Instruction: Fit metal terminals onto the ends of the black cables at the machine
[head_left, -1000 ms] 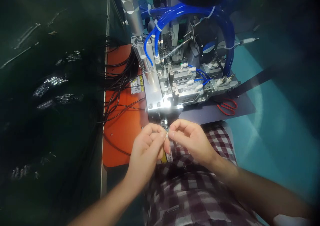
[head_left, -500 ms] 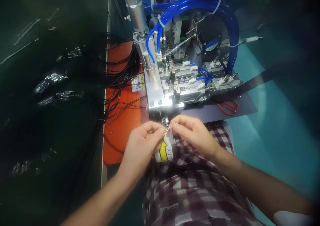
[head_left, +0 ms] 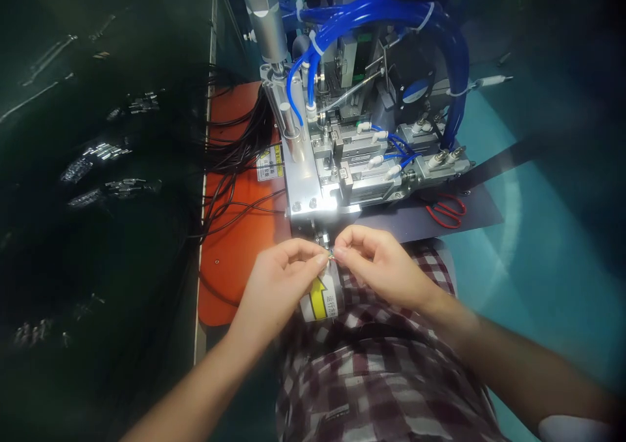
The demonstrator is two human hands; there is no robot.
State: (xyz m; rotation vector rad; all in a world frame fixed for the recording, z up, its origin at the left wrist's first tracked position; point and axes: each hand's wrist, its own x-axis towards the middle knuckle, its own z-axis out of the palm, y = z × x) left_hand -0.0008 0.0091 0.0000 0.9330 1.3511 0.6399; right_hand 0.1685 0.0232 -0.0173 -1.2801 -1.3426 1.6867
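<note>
My left hand (head_left: 288, 272) is closed in a pinch, thumb against forefinger, at the front of the machine. Opposite it, my right hand (head_left: 369, 259) pinches too, its fingertips almost meeting the left ones. Between the two pinches shows a tiny metallic piece (head_left: 331, 255), mostly covered by the fingertips and too small to name. Just behind the fingertips is the metal front end of the machine (head_left: 308, 184). Below them a white label with a yellow arrow (head_left: 319, 300) faces up on a rounded part.
Blue air hoses (head_left: 372, 8) arch over the machine. Red-handled scissors (head_left: 447, 211) lie on the dark plate at right. Black cables (head_left: 239, 142) cross the orange base (head_left: 222, 266). Several heaps of small shiny metal pieces (head_left: 105, 152) lie on the dark surface at left.
Both hands have shifted slightly, and the left has turned so the arrow label shows more. The tiny metallic piece, plainer half a second ago, is now more covered by fingertips.
</note>
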